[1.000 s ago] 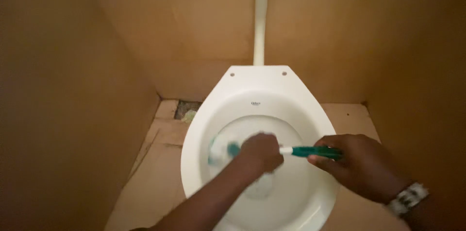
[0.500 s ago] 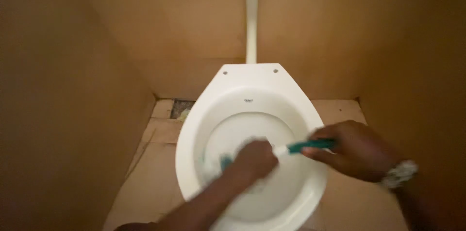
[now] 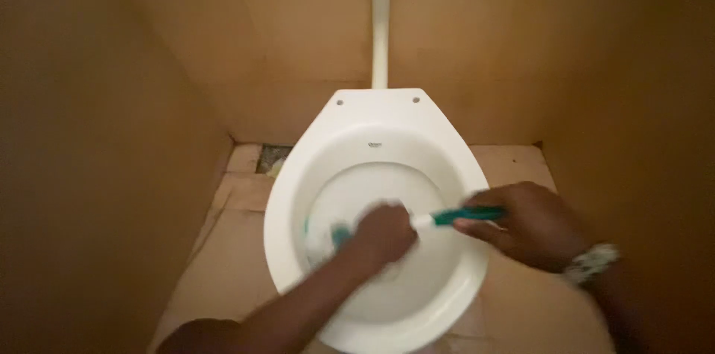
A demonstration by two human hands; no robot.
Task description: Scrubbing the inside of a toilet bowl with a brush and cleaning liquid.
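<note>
Both hands (image 3: 383, 235) (image 3: 525, 224) grip one green-white brush (image 3: 447, 216); one toilet bowl (image 3: 376, 112).

Our left hand (image 3: 383, 235) is smeared by motion and covers the middle of the brush (image 3: 454, 216), so we cannot make out how its fingers grip. The brush head at the bowl's left is a blur. Our right hand (image 3: 525, 224) hides the handle's end. The toilet bowl (image 3: 298, 183) runs off the bottom edge, and the white pipe (image 3: 380, 19) off the top.
</note>
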